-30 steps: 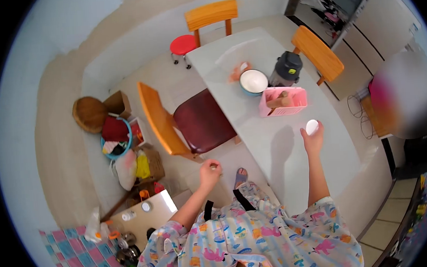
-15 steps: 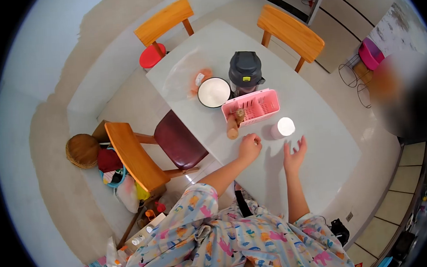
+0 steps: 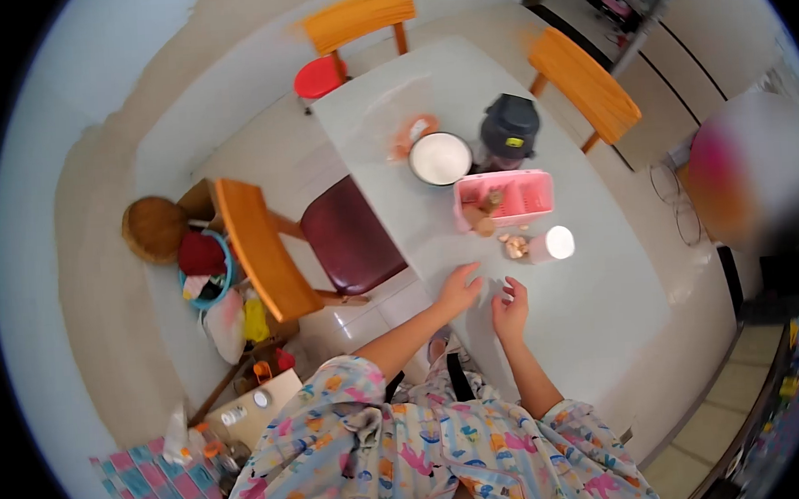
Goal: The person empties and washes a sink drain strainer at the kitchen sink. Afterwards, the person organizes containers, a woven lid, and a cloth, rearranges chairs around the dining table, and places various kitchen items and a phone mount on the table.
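Note:
My left hand (image 3: 461, 288) is over the near-left part of the table with its fingers loosely stretched and holding nothing. Close on its right, my right hand (image 3: 510, 312) is raised, fingers apart and slightly bent, with nothing in it. Beyond both hands lies a small pile of pale brown pieces (image 3: 515, 246), too small to name surely. Right beside the pile stands a white cylindrical container (image 3: 558, 243). A pink divided basket (image 3: 526, 196) is behind them. Brown wooden-looking cylindrical objects (image 3: 481, 222) lean at its left front corner.
A white dark-rimmed bowl (image 3: 441, 159) and a dark-lidded jug (image 3: 509, 128) are behind the basket on the pale table (image 3: 596, 329). Orange-marked plastic packaging (image 3: 415, 134) lies by the bowl. A wooden chair (image 3: 267, 248) with a maroon seat is at the table's left edge.
The small pale pieces now show beside the white container. My left hand's curled fingers have opened out, and my two hands are closer together. The camera view has shifted.

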